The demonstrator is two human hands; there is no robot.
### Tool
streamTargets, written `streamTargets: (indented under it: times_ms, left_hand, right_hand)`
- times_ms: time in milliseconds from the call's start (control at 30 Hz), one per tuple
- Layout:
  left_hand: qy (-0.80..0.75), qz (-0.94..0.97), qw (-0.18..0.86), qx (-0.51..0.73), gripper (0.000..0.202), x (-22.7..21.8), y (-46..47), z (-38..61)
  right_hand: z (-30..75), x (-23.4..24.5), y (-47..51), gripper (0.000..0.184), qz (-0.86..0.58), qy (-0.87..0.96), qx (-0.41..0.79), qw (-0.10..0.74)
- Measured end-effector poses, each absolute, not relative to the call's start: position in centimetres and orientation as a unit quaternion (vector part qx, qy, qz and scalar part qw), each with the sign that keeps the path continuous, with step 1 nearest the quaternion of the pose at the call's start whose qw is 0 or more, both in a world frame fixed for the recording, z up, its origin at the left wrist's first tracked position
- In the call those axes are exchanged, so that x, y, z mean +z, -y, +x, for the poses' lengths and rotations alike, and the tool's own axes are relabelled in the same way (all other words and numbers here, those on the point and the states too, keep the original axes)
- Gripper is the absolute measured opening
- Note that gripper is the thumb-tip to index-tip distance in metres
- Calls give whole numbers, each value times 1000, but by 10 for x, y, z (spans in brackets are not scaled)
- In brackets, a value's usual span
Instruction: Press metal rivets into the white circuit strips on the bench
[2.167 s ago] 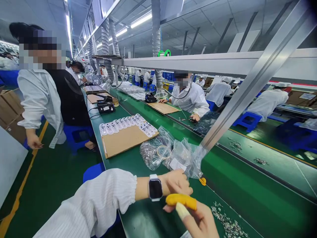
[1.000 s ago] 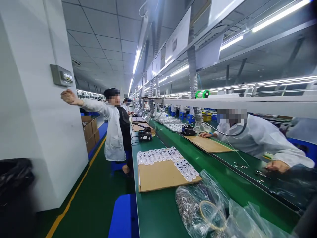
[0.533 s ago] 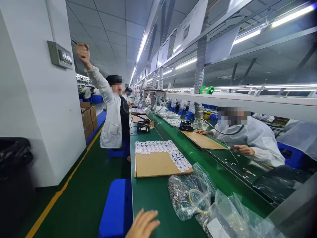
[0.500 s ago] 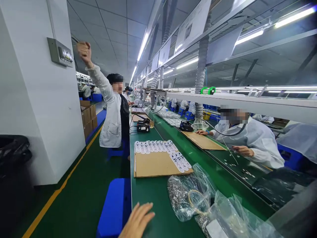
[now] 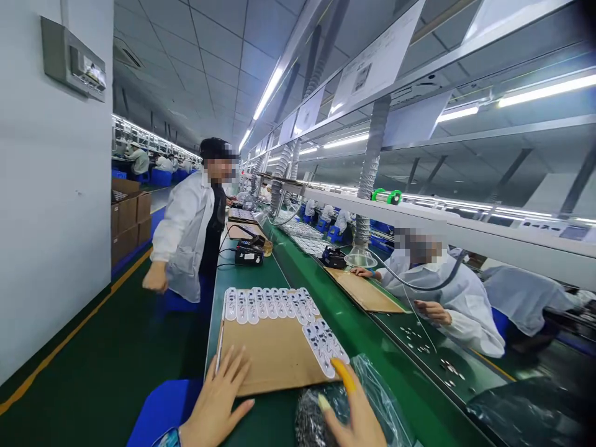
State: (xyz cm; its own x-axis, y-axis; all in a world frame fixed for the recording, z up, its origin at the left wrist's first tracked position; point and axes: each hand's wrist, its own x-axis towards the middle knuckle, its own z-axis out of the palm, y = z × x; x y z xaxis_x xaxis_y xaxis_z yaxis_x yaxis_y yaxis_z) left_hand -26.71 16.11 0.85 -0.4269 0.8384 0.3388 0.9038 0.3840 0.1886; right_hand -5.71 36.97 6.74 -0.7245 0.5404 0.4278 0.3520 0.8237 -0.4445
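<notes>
My left hand (image 5: 216, 400) lies flat with fingers spread, its tips on the near edge of a brown cardboard sheet (image 5: 274, 351) on the green bench. Rows of small white parts (image 5: 270, 304) line the sheet's far and right sides. My right hand (image 5: 354, 413) reaches forward with fingers stretched out, a yellow finger cot on one finger, over a clear plastic bag of small metal parts (image 5: 321, 416). Neither hand holds anything.
A person in a white coat (image 5: 189, 242) stands in the aisle left of the bench. Another person (image 5: 447, 298) sits across the green conveyor (image 5: 410, 347). A blue stool (image 5: 161, 410) is below my left hand. A black device (image 5: 249, 253) sits farther up the bench.
My view swung left and up, then came closer to the cardboard sheet. Both my hands came back into view at the bottom. The standing person raised an arm, then lowered it.
</notes>
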Motion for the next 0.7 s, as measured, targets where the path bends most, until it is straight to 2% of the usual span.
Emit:
streamTargets:
  times_ms: [100, 167, 300, 433, 700]
  left_hand:
    - [835, -517, 94, -162, 62, -4, -160, -286]
    - [836, -517, 101, -156, 63, -13, -156, -297]
    - [809, -555, 120, -151, 67, -23, -151, -313]
    - [814, -550, 133, -130, 74, -15, -152, -313]
    - [763, -628, -22, -153, 69, 46, -188, -286]
  right_hand:
    - [-109, 76, -399, 70, -384, 912, 56, 132]
    - [-131, 78, -416, 79, -441, 891, 47, 96]
    - [-150, 67, -436, 85, -487, 868, 73, 67]
    - [-155, 57, -429, 80, -482, 871, 70, 55]
    - [-158, 61, -389, 70, -486, 871, 38, 55]
